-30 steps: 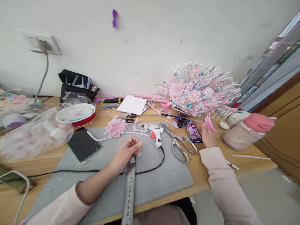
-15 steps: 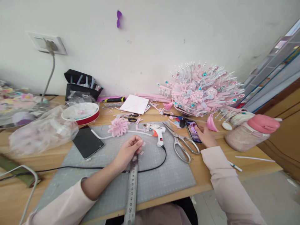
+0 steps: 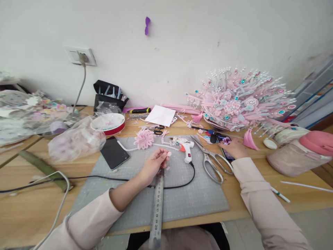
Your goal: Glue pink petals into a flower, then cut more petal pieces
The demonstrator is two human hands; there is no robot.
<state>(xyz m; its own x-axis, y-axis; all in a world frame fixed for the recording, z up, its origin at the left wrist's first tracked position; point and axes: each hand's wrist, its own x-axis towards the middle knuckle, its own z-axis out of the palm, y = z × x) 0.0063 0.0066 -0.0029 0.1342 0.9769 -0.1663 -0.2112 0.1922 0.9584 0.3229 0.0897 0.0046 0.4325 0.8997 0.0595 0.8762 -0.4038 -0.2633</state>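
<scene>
The left hand's point(image 3: 155, 165) fingers pinched a small pale-pink piece point(image 3: 169, 153) above the gray cutting mat point(image 3: 192, 201). From beneath that hand, a steel ruler point(image 3: 157, 205) ran past the counter's point(image 3: 33, 215) front edge. The right hand point(image 3: 236, 148) lay over a smartphone point(image 3: 224, 140) just beside the scissors point(image 3: 212, 170); whether its fingers were spread or together, I could not tell. A pink flower point(image 3: 144, 139) lay left of the glue gun point(image 3: 187, 150).
</scene>
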